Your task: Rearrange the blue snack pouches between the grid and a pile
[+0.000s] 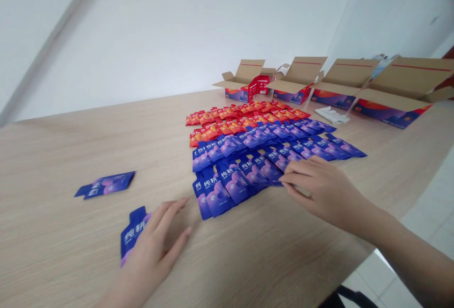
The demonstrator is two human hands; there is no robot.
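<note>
My left hand (154, 246) lies flat with fingers spread on a blue sachet (132, 234) at the near left of the wooden table (71, 147). My right hand (319, 187) has its fingers together, touching the right end of the nearest row of blue sachets (230, 182). Behind these lie further overlapping rows of blue sachets (283, 142) and then rows of orange-red sachets (244, 116). One more blue sachet (106, 185) lies alone to the left.
Several open cardboard boxes (386, 90) with printed sides stand along the table's far edge, one holding a small red carton (258, 85). A white wrapper (331, 115) lies before them. The table's right edge drops to a tiled floor (425, 213).
</note>
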